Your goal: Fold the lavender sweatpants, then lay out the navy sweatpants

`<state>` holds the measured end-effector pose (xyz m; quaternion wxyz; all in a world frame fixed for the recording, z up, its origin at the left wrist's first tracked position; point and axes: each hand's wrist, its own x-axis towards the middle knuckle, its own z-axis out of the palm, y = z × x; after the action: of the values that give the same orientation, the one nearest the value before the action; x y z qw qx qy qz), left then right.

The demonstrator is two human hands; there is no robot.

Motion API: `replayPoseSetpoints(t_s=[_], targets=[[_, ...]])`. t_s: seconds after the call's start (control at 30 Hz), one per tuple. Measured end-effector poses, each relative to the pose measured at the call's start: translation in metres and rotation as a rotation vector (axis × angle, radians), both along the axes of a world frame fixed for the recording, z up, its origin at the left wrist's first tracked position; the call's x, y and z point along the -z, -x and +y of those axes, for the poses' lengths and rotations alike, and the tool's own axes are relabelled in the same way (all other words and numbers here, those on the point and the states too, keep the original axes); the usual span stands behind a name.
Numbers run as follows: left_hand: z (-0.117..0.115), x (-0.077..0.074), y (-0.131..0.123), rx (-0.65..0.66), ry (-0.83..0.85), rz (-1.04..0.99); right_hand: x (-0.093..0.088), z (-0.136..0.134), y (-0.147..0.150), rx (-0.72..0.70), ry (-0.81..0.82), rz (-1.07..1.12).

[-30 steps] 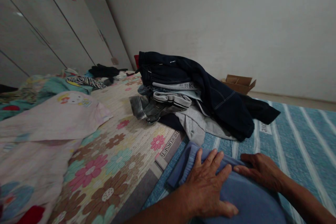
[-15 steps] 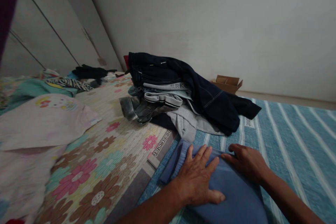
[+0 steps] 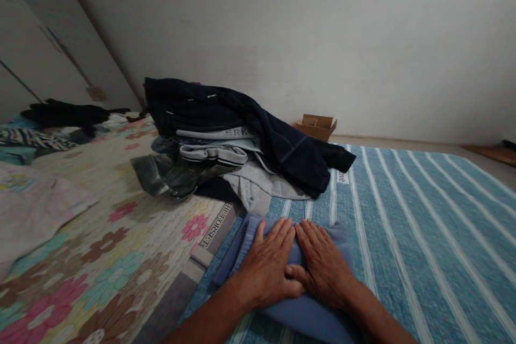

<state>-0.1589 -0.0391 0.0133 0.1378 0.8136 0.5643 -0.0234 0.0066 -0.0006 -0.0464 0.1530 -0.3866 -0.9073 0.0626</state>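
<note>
A folded blue garment [image 3: 310, 314] with a ribbed band along its left side lies on the striped blue cover [image 3: 407, 236]. My left hand [image 3: 268, 260] rests flat on it, fingers stretched forward. Beside it, my right hand [image 3: 324, 263] also lies flat on the cloth, its fingers out straight. The two hands nearly meet over the middle of the garment, thumbs close together. Much of the cloth is hidden beneath my hands and forearms.
Past the garment stands a heap of clothes with dark navy trousers [image 3: 278, 140] draped on top and a grey piece [image 3: 253, 188] below. A floral sheet [image 3: 153, 236] spreads to the left, with a pale pink garment [image 3: 36, 204] on it. A cardboard box [image 3: 316, 128] sits by the wall.
My right hand has moved inward from the garment's right side to lie flat beside my left hand. The view has turned to the right.
</note>
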Motion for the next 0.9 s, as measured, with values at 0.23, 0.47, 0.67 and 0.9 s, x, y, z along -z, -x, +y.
replayPoseSetpoints(t_s=[0.23,0.47,0.67,0.9], targets=[[0.003,-0.031,0.017,-0.026,0.022,0.035,-0.017,-0.003,0.002,0.02,0.094,0.018],[0.003,0.0,0.047,-0.136,-0.043,0.077,-0.021,-0.002,0.001,0.011,0.135,0.021],[0.002,0.014,0.058,-0.123,-0.119,-0.115,-0.026,-0.003,0.003,0.017,0.144,0.053],[-0.006,0.008,0.057,-0.316,-0.262,-0.386,-0.028,-0.016,-0.011,0.118,0.027,0.242]])
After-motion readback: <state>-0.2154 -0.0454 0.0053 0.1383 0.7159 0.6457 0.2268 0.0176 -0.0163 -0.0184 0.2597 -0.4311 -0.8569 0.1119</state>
